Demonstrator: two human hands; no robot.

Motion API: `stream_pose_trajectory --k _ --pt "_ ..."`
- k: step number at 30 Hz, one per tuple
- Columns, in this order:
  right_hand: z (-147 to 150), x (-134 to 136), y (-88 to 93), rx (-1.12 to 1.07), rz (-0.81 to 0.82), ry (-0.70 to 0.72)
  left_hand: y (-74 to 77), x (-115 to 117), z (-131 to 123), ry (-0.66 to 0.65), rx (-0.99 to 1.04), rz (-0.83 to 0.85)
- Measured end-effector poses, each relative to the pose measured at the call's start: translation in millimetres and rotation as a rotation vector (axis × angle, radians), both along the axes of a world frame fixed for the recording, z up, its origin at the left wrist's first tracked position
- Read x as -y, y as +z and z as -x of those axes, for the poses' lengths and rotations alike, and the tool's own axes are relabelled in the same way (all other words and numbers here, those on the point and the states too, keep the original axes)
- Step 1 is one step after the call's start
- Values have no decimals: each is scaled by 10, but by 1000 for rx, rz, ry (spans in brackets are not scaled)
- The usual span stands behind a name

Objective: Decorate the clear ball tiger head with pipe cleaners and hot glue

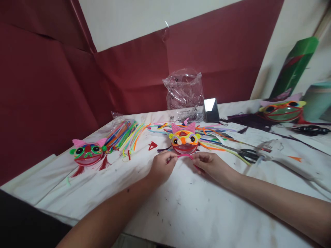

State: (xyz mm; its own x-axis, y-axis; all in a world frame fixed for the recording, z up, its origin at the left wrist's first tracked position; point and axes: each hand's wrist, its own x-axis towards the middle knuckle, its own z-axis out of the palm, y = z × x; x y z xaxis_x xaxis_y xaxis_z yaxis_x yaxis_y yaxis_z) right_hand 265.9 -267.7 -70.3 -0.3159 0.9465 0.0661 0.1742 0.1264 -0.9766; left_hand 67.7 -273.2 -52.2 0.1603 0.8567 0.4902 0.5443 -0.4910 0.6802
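The pink pipe cleaner (185, 156) is a thin, fuzzy wire bent into a shallow upward arc. It is held just above the desk (207, 213), directly in front of the orange lion-head craft (184, 140). The left hand (162, 166) pinches its left end and the right hand (210, 165) pinches its right end. Each grip is closed tight, with the fingers curled under, so both wire ends are hidden inside the fists. The orange lion-head craft is a domed, glossy shell with pink fuzzy ears and round black eyes ringed in coiled wire. Loose pipe cleaners (124, 134) in many colours fan out behind it, and a small red triangle of bent wire (152, 146) lies to the left. A second lion-head craft (88, 153), red and green with red tassels, sits further left. Black-handled scissors (248, 154) lie to the right; a translucent item just beyond them is hard to make out. A crumpled clear plastic bag (184, 90) and a small reflective rectangular device (211, 109) stand at the rear. A third green craft head (283, 111) sits far right. The desk covering is white and stained. Creased dark red paper (51, 86) lines the wall.
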Motion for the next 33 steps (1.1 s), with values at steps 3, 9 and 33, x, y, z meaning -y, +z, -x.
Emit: stream_pose_trajectory --k 3,9,33 --pt "-24 25 37 200 -247 11 -23 1 28 -68 -144 -136" --pt "-48 150 75 640 -612 106 -132 28 27 -165 -366 -371" --pt "18 88 18 158 -203 -25 11 87 -87 -44 55 112"
